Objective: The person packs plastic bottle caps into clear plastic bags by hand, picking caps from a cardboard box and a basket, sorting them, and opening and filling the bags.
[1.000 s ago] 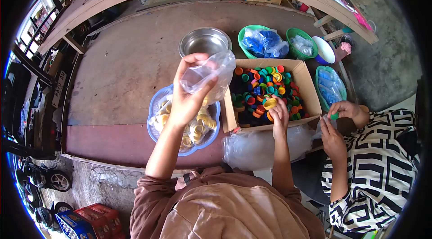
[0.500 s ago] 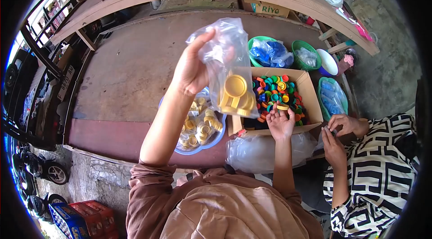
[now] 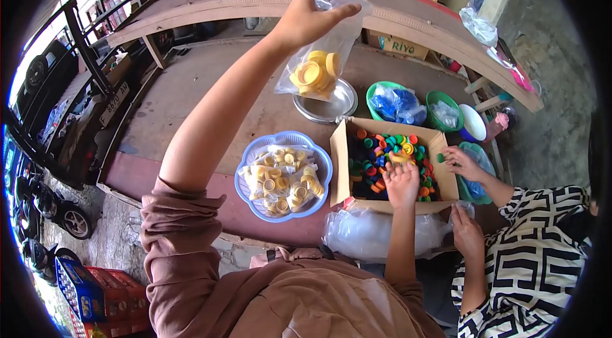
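My left hand [image 3: 317, 16] pinches the top of a clear plastic bag [image 3: 344, 22] and holds it up. Yellow bottle caps [image 3: 311, 73] lie bunched in the bag's lower end, in front of a metal bowl [image 3: 328, 110]. Over the near part of a cardboard box [image 3: 341, 163], my right hand [image 3: 402, 186] is palm up with fingers curled at a yellow cap [image 3: 400, 158]. Mixed coloured caps [image 3: 373, 169] fill the box. Left of it, a blue plastic basket [image 3: 240, 175] contains several small bags of yellow caps [image 3: 280, 179].
A co-worker's hand [image 3: 465, 163] holds a green cap [image 3: 440, 158] at the box's right side; their other hand [image 3: 468, 233] has a plastic bag. Green baskets [image 3: 446, 99] and a white-blue bowl [image 3: 473, 122] stand behind. A raised wooden bench [image 3: 255, 7] crosses the far side.
My left hand has lifted the bag of yellow caps up and away, uncovering the basket. My right hand stays at the box. The co-worker's hand has reached to the box with a green cap.
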The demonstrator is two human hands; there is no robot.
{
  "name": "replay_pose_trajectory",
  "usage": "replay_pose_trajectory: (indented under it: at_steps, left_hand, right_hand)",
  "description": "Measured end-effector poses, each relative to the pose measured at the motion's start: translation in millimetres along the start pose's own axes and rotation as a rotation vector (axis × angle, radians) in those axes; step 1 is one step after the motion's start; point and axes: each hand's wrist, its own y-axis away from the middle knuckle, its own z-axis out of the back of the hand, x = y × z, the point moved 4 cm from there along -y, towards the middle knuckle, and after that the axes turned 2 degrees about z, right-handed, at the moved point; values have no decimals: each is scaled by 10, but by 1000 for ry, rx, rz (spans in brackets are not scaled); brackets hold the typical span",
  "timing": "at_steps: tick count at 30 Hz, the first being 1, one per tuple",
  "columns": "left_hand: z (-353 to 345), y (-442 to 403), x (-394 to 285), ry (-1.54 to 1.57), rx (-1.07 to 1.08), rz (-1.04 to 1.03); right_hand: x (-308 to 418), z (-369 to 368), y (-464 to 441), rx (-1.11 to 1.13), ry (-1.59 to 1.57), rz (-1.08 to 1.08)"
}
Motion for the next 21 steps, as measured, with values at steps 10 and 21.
replay_pose_trajectory:
  at_steps: [10, 21]
  left_hand:
    - [-245, 334, -92, 99, 203, 15]
    - [-323, 507, -242, -79, 148, -232]
  right_hand:
    - [1377, -2769, -27, 680, 649, 886]
    - [996, -2862, -222, 704, 960, 545]
